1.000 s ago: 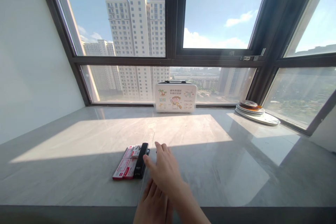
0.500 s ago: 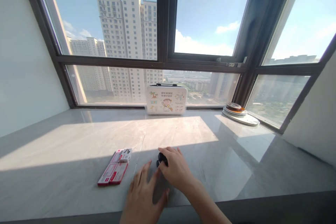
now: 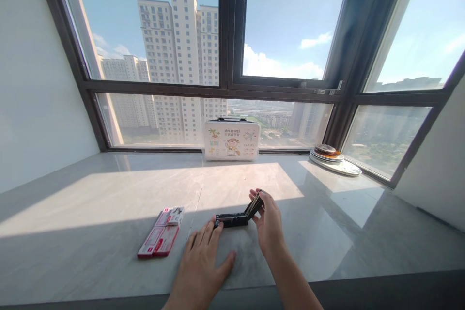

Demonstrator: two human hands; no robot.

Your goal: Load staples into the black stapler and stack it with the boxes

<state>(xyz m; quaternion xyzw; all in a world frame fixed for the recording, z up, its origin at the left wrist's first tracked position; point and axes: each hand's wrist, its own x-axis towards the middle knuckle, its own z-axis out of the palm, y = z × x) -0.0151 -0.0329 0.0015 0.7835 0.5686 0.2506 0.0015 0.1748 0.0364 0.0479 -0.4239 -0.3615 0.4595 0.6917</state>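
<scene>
A white cartoon case (image 3: 232, 141) is standing at the stone sill's (image 3: 109, 193) far edge against the window, stacked plates (image 3: 332, 157) are sitting toward the far right corner, and red staple boxes (image 3: 162, 235) are lying just left of the hands, nothing blocking them. The black stapler (image 3: 232, 219) is lying near the middle of the front edge, hinged open. The left hand (image 3: 201, 266) is lying flat, fingers spread, its fingertips pressing the stapler's base, while the right hand (image 3: 269, 223) is pinching the raised top arm.
</scene>
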